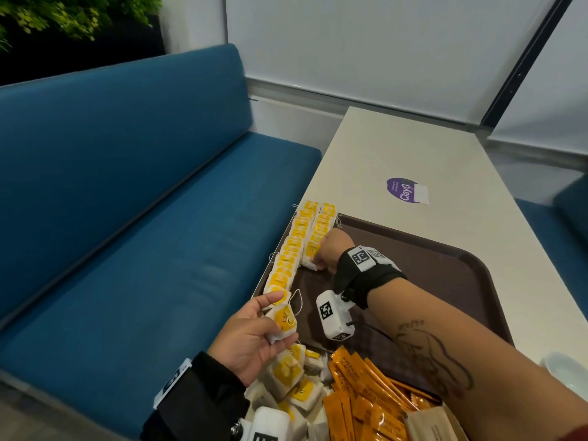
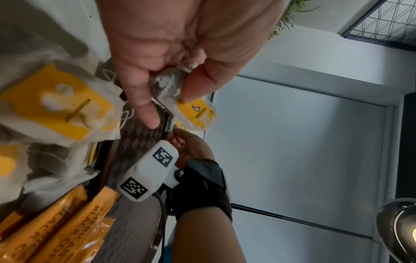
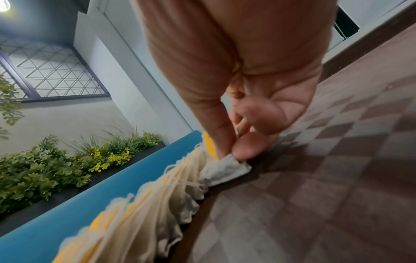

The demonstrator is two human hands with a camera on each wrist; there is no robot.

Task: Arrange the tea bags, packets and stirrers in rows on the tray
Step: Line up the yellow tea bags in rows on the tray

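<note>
Two rows of yellow-labelled tea bags run along the left edge of the brown tray, overlapping like shingles. The right hand is at the near end of the second row, thumb and fingertips pinching the corner of the last bag against the tray floor. The left hand hovers just off the tray's near-left corner, fingers loosely curled around another tea bag, thumb on top, string dangling. Below it sits a loose heap of tea bags, with orange coffee packets beside that and brown paper packets at the bottom edge. The tray is on a cream table next to a blue bench.
</note>
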